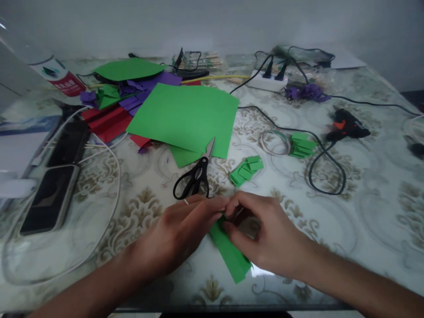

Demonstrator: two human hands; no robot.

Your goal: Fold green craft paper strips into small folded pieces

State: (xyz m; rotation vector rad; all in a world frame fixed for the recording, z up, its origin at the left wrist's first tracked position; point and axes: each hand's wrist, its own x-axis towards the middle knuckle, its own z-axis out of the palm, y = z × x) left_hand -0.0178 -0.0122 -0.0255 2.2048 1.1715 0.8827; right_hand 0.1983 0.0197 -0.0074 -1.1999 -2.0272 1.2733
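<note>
Both hands meet low in the middle of the view over a folded green paper strip (pixel 232 258) lying on the table. My left hand (pixel 180 232), a ring on one finger, pinches the strip's upper end with closed fingers. My right hand (pixel 265 234) grips the same strip from the right, fingers curled on it. Black scissors (pixel 195 176) lie just beyond my left hand. A small pile of folded green pieces (pixel 247 170) sits beyond my right hand.
A large green sheet (pixel 185 117) lies mid-table over red and purple paper. A black glue gun (pixel 347 126) and its looped cord (pixel 326 172) lie right, with another green stack (pixel 301 145). A phone (pixel 49 198) lies left; a power strip (pixel 268 81) sits at the back.
</note>
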